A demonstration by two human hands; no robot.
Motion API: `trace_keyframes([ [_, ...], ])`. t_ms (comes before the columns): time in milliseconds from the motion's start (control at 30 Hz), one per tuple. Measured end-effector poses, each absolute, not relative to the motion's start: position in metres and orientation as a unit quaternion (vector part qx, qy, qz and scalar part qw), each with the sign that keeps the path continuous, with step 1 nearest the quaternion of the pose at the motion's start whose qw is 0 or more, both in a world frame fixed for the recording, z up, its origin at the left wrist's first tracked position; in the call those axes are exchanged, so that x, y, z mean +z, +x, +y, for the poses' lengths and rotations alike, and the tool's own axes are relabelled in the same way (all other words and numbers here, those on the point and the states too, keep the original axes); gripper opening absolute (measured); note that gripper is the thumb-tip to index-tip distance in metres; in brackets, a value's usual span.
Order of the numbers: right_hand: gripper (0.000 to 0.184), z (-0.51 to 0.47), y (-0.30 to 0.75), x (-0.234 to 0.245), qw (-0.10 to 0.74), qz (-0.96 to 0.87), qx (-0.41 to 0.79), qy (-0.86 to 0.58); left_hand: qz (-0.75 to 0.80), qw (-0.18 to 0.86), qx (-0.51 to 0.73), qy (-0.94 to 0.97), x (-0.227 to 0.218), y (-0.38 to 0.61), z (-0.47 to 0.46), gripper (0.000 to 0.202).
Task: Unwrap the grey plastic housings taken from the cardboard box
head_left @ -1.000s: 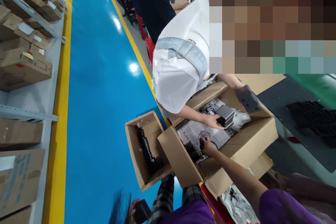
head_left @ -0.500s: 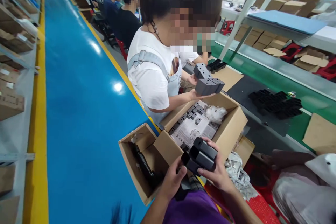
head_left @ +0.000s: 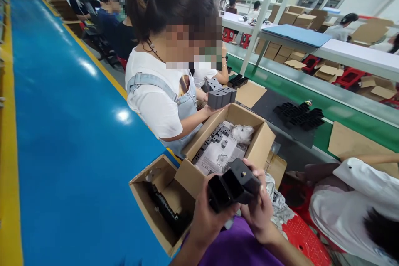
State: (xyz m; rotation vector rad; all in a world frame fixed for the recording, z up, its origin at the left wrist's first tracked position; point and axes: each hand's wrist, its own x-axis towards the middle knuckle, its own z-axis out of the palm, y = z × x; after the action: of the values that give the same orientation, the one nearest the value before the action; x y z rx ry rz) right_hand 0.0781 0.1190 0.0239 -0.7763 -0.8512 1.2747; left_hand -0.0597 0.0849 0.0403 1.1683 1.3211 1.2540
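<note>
My left hand (head_left: 207, 216) and my right hand (head_left: 258, 210) both grip a small stack of black plastic housings (head_left: 232, 185), held close to my chest above my purple sleeve. Just beyond them stands an open cardboard box (head_left: 262, 143) holding a printed sheet and more black parts (head_left: 216, 135). A smaller open box (head_left: 149, 208) with dark parts leans against its left side. A co-worker in a white shirt and denim overalls (head_left: 156, 99) stands across the box, holding a stack of grey housings (head_left: 221, 97) in their hands.
A blue floor lane (head_left: 62, 124) with a yellow edge runs on the left. A green conveyor (head_left: 343, 118) on the right carries a pile of black parts (head_left: 299, 116) and cardboard sheets. A person in white (head_left: 352, 203) bends low at the right. Red stools and shelving with boxes stand behind.
My hands lifted the black housings from the box and brought them together near my chest. The co-worker straightened up with a grey stack, and my view rose.
</note>
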Motion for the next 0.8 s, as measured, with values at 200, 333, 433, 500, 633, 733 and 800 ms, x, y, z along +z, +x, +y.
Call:
trace_keyframes([
  [200,0.029,0.150,0.072,0.055,0.691,-0.165,0.624,-0.324,0.549,0.204,0.488,0.646,0.051,-0.041,0.101,0.067],
  [333,0.040,0.160,0.077,0.068,0.689,-0.157,0.659,-0.260,0.536,0.095,0.479,0.688,0.056,-0.035,0.114,0.067],
  [433,0.035,0.163,0.081,0.068,0.690,-0.155,0.682,-0.187,0.529,0.058,0.468,0.705,0.059,-0.033,0.120,0.063],
  [500,0.033,0.165,0.084,0.066,0.693,-0.154,0.687,-0.155,0.527,0.049,0.464,0.710,0.060,-0.030,0.123,0.062],
  [633,0.031,0.169,0.089,0.070,0.700,-0.148,0.686,-0.132,0.516,0.037,0.467,0.717,0.064,-0.025,0.128,0.063],
  [733,0.032,0.173,0.092,0.079,0.703,-0.147,0.684,-0.125,0.509,0.035,0.468,0.722,0.068,-0.020,0.132,0.064],
  [800,0.034,0.176,0.094,0.084,0.707,-0.146,0.676,-0.146,0.508,0.036,0.466,0.723,0.069,-0.017,0.135,0.065],
])
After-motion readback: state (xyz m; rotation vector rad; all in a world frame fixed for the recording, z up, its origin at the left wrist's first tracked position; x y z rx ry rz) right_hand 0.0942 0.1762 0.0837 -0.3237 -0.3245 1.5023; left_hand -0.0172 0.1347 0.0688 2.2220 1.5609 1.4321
